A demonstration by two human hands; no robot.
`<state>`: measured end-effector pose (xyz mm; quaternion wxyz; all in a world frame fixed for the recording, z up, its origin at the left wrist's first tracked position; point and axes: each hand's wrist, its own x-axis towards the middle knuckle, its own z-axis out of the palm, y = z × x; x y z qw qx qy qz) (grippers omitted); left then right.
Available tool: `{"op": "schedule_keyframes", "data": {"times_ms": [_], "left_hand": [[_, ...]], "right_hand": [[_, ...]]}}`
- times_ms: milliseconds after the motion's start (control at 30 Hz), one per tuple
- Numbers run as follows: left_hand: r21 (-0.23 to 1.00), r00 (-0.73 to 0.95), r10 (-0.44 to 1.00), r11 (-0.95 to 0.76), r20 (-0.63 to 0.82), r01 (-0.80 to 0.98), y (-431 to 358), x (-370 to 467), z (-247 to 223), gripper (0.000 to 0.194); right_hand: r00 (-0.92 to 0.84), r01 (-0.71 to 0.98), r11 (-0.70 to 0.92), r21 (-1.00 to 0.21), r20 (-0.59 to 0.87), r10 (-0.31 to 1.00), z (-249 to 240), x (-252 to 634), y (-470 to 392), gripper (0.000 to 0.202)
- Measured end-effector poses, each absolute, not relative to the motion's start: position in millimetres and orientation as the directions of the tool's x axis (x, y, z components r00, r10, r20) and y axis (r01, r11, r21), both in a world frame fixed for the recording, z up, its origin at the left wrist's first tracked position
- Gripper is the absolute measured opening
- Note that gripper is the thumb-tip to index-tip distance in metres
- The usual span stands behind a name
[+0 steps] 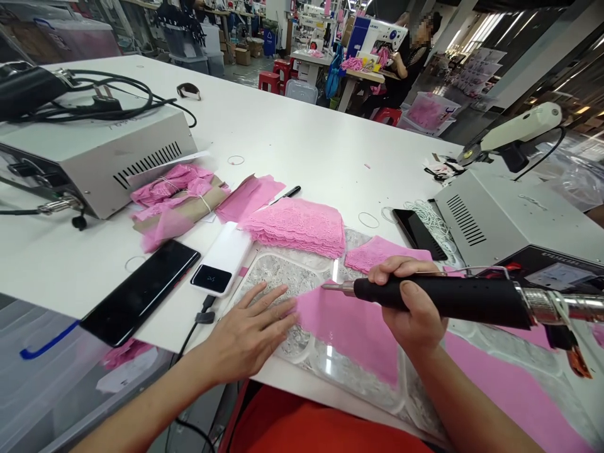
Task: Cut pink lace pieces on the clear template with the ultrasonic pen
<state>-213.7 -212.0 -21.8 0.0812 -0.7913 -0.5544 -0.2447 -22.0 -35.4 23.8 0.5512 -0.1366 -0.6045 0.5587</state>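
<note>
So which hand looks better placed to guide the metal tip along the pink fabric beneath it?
Probably the right hand: it grips the black handpiece, whose metal tip is over the pink fabric. The left hand, spread at that fabric's left edge, holds no tool.

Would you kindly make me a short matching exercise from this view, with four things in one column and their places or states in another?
Column one
1. Black-handled tool
2. White power bank
3. Left hand
4. Stack of pink lace fabric

Column two
A. Layered, beside the pen
B. Spread open, fingertips at the edge of a single pink fabric piece
C. Plugged into a cable, beside a black smartphone
D. Gripped in the right hand

Right pairs: 1-D, 2-C, 3-B, 4-A
</note>
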Motion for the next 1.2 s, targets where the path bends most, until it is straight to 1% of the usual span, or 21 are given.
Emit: {"op": "schedule_keyframes", "data": {"times_ms": [300, 433, 733, 933, 1067, 1200], "left_hand": [[0.179, 0.264, 0.844, -0.382, 0.466, 0.907, -214.8, -214.4, -22.0, 0.034], [0.186, 0.26, 0.847, -0.38, 0.464, 0.906, -215.1, -213.9, -21.6, 0.032], [0.181, 0.264, 0.855, -0.376, 0.447, 0.909, -216.6, -214.3, -22.2, 0.033], [0.184, 0.252, 0.846, -0.373, 0.47, 0.91, -218.2, -214.8, -22.4, 0.033], [0.191, 0.24, 0.845, -0.367, 0.477, 0.91, -218.6, -214.9, -22.6, 0.033], [0.19, 0.243, 0.839, -0.373, 0.486, 0.908, -217.8, -214.7, -22.1, 0.032]], "right_hand": [[-0.409, -0.447, 0.3, -0.843, 0.491, 0.769, 28.9, -25.8, -46.9, 0.008], [-0.415, -0.449, 0.292, -0.844, 0.486, 0.769, 27.5, -28.3, -50.2, 0.008], [-0.426, -0.433, 0.289, -0.854, 0.477, 0.769, 28.2, -29.9, -49.8, 0.005], [-0.46, -0.463, 0.26, -0.847, 0.48, 0.747, 29.8, -36.6, -58.8, 0.008], [-0.472, -0.444, 0.266, -0.856, 0.475, 0.743, 28.2, -40.2, -62.4, 0.006], [-0.478, -0.462, 0.268, -0.846, 0.492, 0.728, 27.0, -42.3, -63.0, 0.004]]}}
